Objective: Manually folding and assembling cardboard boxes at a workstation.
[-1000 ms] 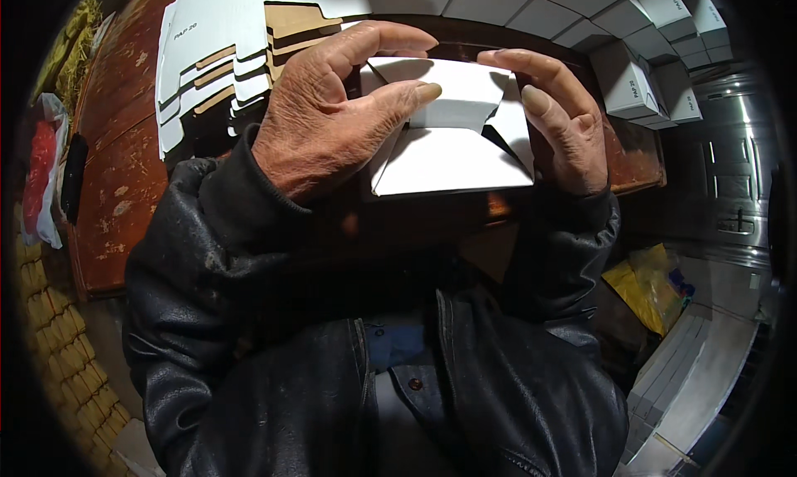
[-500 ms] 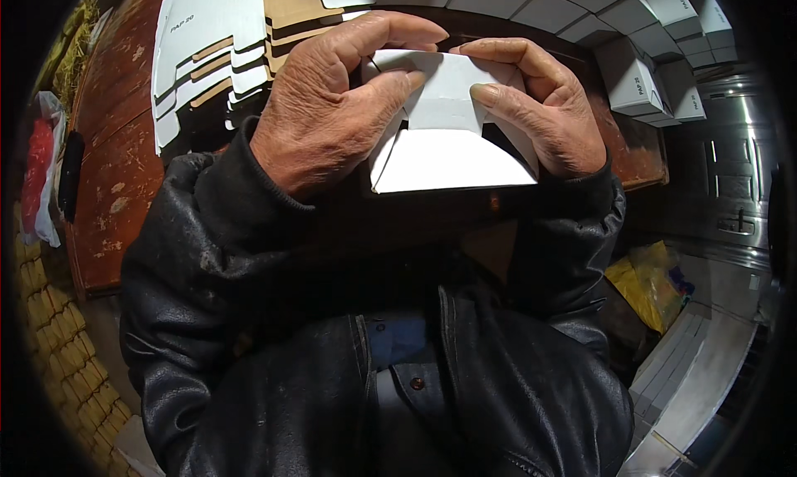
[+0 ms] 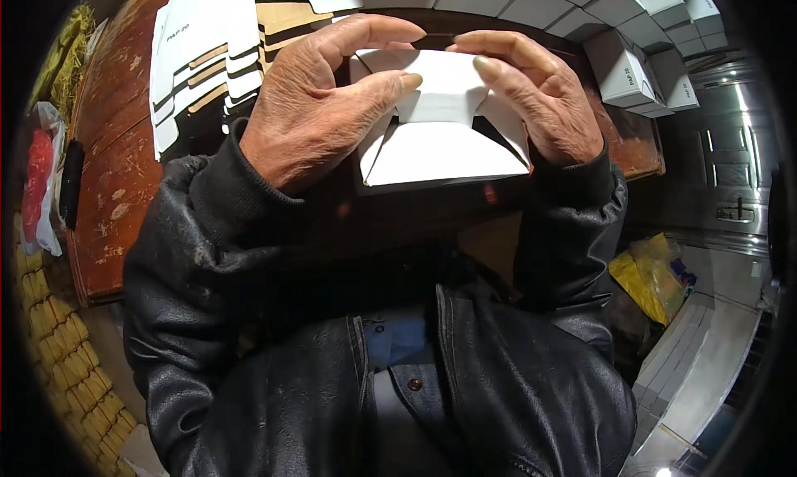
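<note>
A small white cardboard box [image 3: 452, 155], its end flaps folded in and interlocking at the middle, stands between my hands at the near edge of the table. Dark gaps show on both sides of its middle flap. My left hand [image 3: 324, 103] is curled around the box's left side, its thumb lying on the flap and its fingers arched over the far edge. On the other side, my right hand [image 3: 540, 95] grips the right side, thumb tip at the far top edge. The fingertips behind the box are partly hidden.
Left of the box, flat white cardboard blanks [image 3: 207, 49] with brown undersides lie stacked on the worn red-brown table [image 3: 116, 186]. Finished white boxes [image 3: 618, 70] are piled at the far right. A bag with red contents [image 3: 37, 178] hangs at the left edge.
My right thumb has slid from the middle flap up to the box's far edge. Both thumbs press less on the flap, and the view has shifted slightly.
</note>
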The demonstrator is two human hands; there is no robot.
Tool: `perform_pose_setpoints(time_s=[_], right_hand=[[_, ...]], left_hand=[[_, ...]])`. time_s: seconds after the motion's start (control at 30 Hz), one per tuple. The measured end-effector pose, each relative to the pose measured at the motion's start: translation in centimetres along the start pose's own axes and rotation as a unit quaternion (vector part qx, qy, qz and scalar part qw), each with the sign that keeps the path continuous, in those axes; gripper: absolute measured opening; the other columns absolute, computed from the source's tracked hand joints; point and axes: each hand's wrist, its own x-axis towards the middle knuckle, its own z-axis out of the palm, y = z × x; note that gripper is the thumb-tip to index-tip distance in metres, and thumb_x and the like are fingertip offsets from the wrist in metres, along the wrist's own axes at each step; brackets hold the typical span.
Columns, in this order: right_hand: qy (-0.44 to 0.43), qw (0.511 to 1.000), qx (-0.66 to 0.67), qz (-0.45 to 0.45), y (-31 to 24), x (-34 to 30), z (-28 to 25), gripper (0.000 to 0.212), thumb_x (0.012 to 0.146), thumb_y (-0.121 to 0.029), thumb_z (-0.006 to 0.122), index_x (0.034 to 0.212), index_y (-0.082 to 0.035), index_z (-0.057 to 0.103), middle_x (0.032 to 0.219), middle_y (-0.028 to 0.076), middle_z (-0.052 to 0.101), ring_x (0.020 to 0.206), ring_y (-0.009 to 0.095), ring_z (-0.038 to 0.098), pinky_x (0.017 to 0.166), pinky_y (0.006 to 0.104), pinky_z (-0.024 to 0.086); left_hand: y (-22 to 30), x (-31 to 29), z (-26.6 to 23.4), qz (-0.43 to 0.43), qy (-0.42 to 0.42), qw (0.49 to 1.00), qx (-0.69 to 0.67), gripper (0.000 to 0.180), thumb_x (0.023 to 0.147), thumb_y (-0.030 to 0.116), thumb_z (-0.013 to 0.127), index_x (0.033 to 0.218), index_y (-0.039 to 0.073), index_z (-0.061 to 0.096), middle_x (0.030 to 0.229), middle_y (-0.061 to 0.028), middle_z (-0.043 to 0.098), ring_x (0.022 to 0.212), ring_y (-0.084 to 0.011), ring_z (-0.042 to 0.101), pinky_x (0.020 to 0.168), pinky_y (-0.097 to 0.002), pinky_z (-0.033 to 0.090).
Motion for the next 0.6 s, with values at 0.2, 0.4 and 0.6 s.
perform_pose_setpoints(time_s=[0.2, 0.4, 0.6], right_hand=[[0.082, 0.996, 0.041, -0.017, 0.4, -2.0, -0.9, 0.032, 0.093, -0.028, 0.064, 0.114, -0.004, 0.063, 0.111, 0.013, 0.067, 0.099, 0.021, 0.066, 0.084, 0.0339, 0.057], [0.079, 0.992, 0.076, -0.059, -0.1, -3.5, -0.9, 0.023, 0.090, -0.020, 0.068, 0.104, -0.002, 0.066, 0.124, 0.015, 0.059, 0.099, 0.022, 0.065, 0.089, 0.0339, 0.055], [0.063, 0.981, -0.096, -0.157, 0.5, -4.0, -0.2, 0.034, 0.087, -0.036, 0.068, 0.100, -0.004, 0.068, 0.136, 0.027, 0.047, 0.130, 0.037, 0.046, 0.108, 0.0511, 0.037]], left_hand=[[0.5, -0.1, 0.1, -0.048, 0.012, 0.999, -0.012, 0.035, 0.091, 0.026, 0.067, 0.120, 0.007, 0.060, 0.115, -0.0113, 0.064, 0.104, -0.0203, 0.064, 0.089, -0.0358, 0.055], [0.8, -0.2, 0.2, -0.031, 0.028, 0.999, 0.001, 0.034, 0.092, 0.025, 0.065, 0.120, 0.006, 0.061, 0.116, -0.0119, 0.065, 0.106, -0.0215, 0.064, 0.093, -0.0346, 0.052], [1.1, -0.1, 0.5, -0.042, 0.016, 0.999, -0.027, 0.035, 0.090, 0.024, 0.068, 0.120, 0.006, 0.061, 0.117, -0.0116, 0.064, 0.107, -0.0212, 0.064, 0.093, -0.0341, 0.052]])
